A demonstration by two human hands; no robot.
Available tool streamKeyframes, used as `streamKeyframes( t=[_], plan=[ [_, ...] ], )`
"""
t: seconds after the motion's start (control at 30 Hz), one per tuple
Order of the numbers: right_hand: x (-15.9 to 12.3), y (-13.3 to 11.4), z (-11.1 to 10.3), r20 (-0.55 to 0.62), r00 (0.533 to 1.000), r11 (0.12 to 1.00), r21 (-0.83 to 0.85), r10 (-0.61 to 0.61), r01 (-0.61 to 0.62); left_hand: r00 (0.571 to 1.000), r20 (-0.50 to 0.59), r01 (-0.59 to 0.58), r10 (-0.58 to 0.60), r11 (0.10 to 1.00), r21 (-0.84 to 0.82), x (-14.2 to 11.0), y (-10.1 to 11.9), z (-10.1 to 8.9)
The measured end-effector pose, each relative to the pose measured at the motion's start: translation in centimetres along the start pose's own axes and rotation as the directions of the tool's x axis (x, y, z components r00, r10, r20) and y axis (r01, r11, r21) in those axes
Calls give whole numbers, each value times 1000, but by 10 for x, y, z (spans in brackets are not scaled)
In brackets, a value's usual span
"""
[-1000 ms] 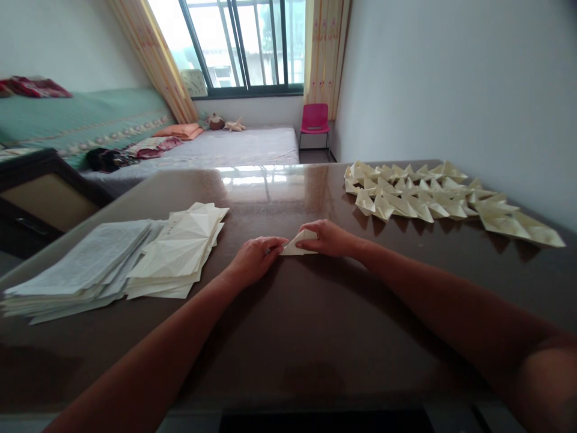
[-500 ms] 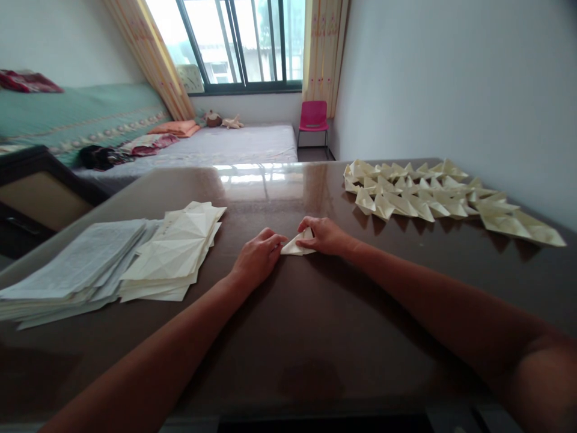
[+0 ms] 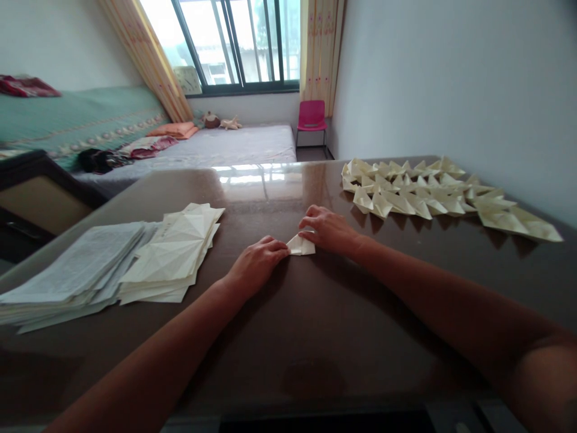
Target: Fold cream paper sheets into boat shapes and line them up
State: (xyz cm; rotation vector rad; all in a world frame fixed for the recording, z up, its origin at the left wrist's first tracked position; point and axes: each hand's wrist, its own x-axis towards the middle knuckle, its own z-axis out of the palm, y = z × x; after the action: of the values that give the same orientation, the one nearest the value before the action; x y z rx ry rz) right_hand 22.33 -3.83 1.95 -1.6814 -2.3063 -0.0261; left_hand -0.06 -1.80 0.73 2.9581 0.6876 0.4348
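A small folded piece of cream paper (image 3: 301, 246) lies on the brown table between my two hands. My left hand (image 3: 259, 260) has its fingers closed on the paper's left corner, pressing it to the tabletop. My right hand (image 3: 328, 230) reaches over the paper's upper right side, with thumb and fingertips pinching its top edge. To the left sits a stack of creased cream sheets (image 3: 174, 243), the uppermost showing star-like fold lines. Rows of folded paper pieces (image 3: 406, 195) stand at the far right of the table.
A pile of printed papers (image 3: 76, 261) rests at the table's left, beside the creased sheets. Past the glossy tabletop (image 3: 288, 337) are a bed (image 3: 252, 141), a pink chair (image 3: 311, 115) and a window. A dark chair back (image 3: 40, 192) stands off the left edge.
My right hand has shifted slightly up and right on the paper, uncovering more of it. The paper now looks squarer at its right side. My left hand stays at the left corner.
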Motion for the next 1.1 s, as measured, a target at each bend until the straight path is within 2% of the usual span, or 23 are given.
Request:
streamKeyframes(
  t=[0.07, 0.13, 0.17, 0.23, 0.33, 0.5, 0.6, 0.8, 0.93, 1.1],
  plan=[
    [-3, -5, -4, 12, 984, 984, -19, -178, 179, 1000, 8, -7, 7, 1000, 15, 0, 0, 1],
    [-8, -14, -4, 114, 939, 945, 13, -325, 326, 1000, 21, -12, 11, 999, 29, -1, 0, 1],
    [-11, -19, -3, 169, 921, 936, 32, -351, 351, 1000, 28, -11, 10, 999, 37, -2, 0, 1],
    [-17, -27, -1, 259, 906, 941, 38, -334, 336, 999, 43, -4, 1, 999, 52, -3, 2, -1],
    [-24, -35, 2, 313, 915, 962, -15, -254, 272, 997, 63, 28, -33, 996, 80, -3, 6, -4],
    [-25, -34, 1, 285, 952, 978, -137, -115, 159, 989, 120, 65, -83, 987, 150, -1, 14, -7],
    [-22, -32, -3, 241, 967, 977, -176, -78, 123, 990, 111, 70, -90, 983, 169, -1, 15, -7],
    [-19, -27, -5, 182, 979, 973, -192, -92, 127, 990, 111, 60, -88, 969, 239, 2, 15, -8],
    [-16, -24, -5, 64, 980, 965, -169, -190, 198, 988, 133, 33, -79, 949, 315, 5, 16, -6],
    [-11, -21, -7, 144, 948, 955, -42, -284, 292, 993, 88, 51, -83, 946, 319, 5, 11, 0]
  ],
)
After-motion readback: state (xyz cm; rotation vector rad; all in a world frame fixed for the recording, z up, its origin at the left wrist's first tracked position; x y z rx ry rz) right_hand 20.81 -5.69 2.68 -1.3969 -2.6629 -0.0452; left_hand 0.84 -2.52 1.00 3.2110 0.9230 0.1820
